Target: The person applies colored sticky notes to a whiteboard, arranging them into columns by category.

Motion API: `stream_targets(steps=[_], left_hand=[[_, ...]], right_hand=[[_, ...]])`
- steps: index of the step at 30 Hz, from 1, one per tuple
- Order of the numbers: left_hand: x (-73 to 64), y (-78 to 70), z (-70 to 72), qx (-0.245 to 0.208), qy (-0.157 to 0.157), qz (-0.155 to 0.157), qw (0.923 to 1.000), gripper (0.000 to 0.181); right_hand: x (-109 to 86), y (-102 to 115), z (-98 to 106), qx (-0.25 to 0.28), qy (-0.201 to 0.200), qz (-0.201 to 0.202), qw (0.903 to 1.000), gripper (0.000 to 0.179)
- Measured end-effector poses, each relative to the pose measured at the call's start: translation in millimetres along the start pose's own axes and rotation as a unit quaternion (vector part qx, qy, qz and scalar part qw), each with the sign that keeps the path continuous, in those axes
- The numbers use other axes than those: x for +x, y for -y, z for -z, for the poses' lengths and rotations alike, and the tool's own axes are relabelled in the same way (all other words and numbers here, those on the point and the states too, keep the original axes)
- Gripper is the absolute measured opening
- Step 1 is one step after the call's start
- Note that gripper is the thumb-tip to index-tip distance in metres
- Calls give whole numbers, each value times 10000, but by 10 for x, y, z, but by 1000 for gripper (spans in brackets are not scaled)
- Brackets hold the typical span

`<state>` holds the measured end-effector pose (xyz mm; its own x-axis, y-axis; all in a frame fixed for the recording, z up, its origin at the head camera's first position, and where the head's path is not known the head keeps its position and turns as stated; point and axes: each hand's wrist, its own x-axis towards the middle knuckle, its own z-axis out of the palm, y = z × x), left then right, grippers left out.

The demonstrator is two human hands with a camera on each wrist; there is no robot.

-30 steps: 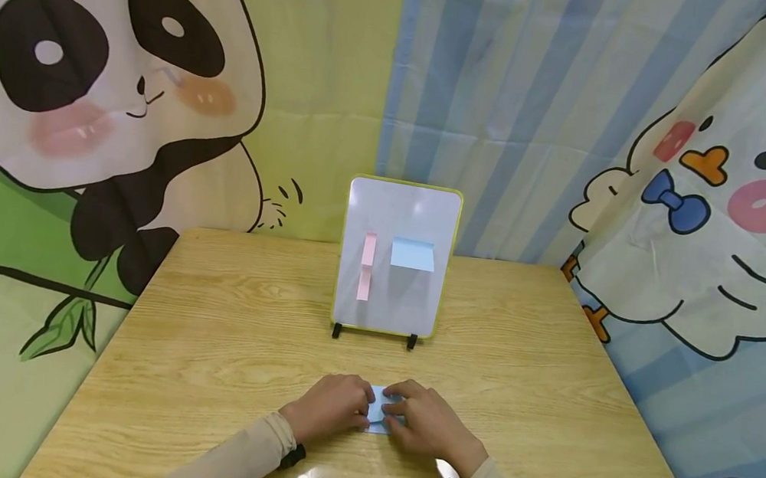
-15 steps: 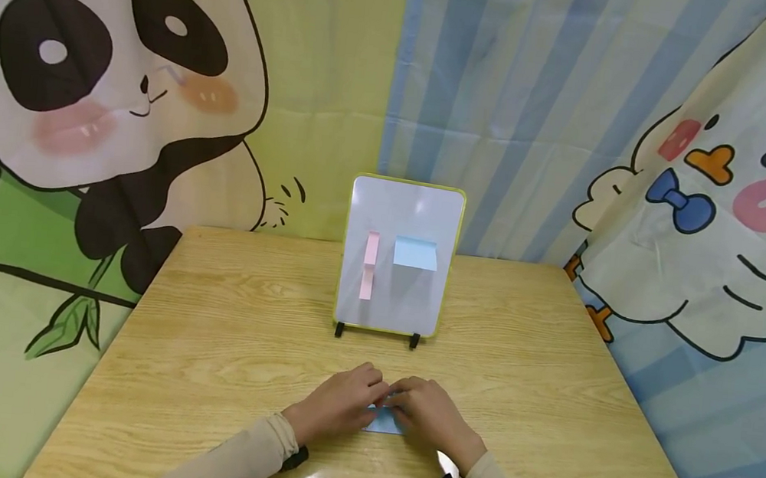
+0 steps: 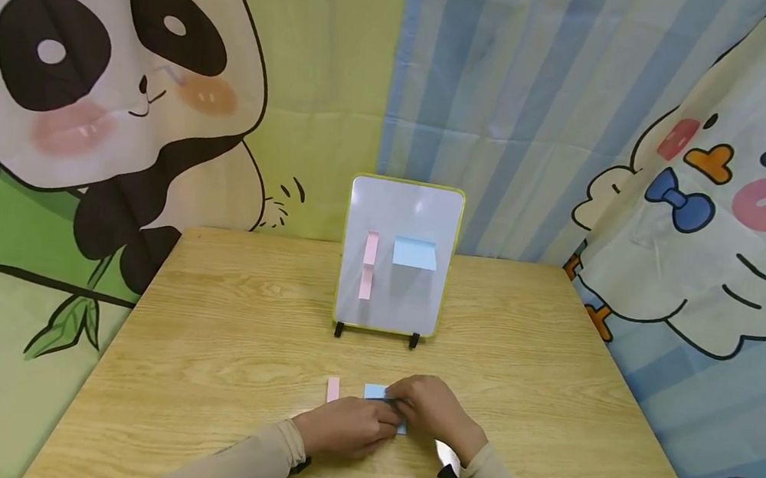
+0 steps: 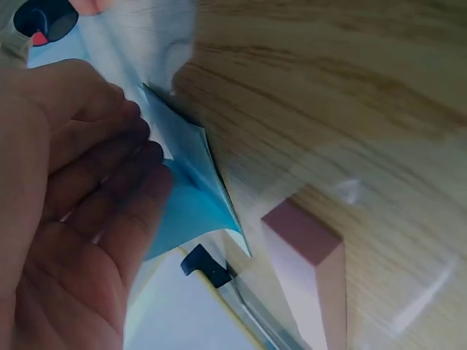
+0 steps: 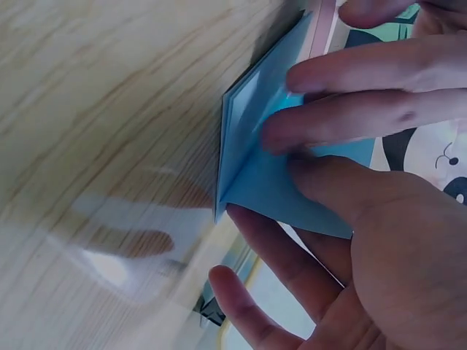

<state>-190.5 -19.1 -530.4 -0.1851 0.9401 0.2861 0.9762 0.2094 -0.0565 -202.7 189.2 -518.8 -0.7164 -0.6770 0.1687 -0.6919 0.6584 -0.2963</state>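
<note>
On the table lies a pad of blue sticky notes (image 3: pixel 375 391), between both hands; in the right wrist view the pad's stack (image 5: pixel 237 120) shows with its top sheet (image 5: pixel 292 197) lifted at an angle. My right hand (image 3: pixel 436 409) pinches that sheet, thumb on one face and a finger behind it. My left hand (image 3: pixel 344 426) reaches across the pad from the left, its bent fingers touching the sheet (image 4: pixel 193 208) in the left wrist view. Beyond the left hand lies a pad of narrow pink sticky notes (image 3: pixel 333 388), partly hidden by it.
A yellow-rimmed whiteboard (image 3: pixel 382 316) stands on black feet behind the hands. It bears a pink note strip (image 3: pixel 368 264) and a blue sticky note (image 3: pixel 415 253). Cartoon curtains (image 3: pixel 508 89) hang behind the wooden table (image 3: pixel 223 316).
My left hand has moved nearer and lower over the blue pad, uncovering the pink pad and the blue pad's far edge. My right hand stays near the same place.
</note>
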Motion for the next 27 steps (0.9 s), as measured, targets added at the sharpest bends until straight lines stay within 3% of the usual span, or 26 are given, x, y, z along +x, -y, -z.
stream_targets(steps=[5,15,21,27], left_hand=[[9,18,-37,40,156,137,9998,6],[11,62,-66,-340,35,55,9994,7],[3,81,-75,-441,178,35,9989,10],[2,88,-86,-406,105,-51,9991,10]], right_hand=[[25,-4,-18,-150,-68,7,9999,17],[89,-19,1,27,-11,14,10000,20],[126,-49,-8,-150,-333,-127,9993,18],[193,-82,-22,-407,-639,54,9971,22]])
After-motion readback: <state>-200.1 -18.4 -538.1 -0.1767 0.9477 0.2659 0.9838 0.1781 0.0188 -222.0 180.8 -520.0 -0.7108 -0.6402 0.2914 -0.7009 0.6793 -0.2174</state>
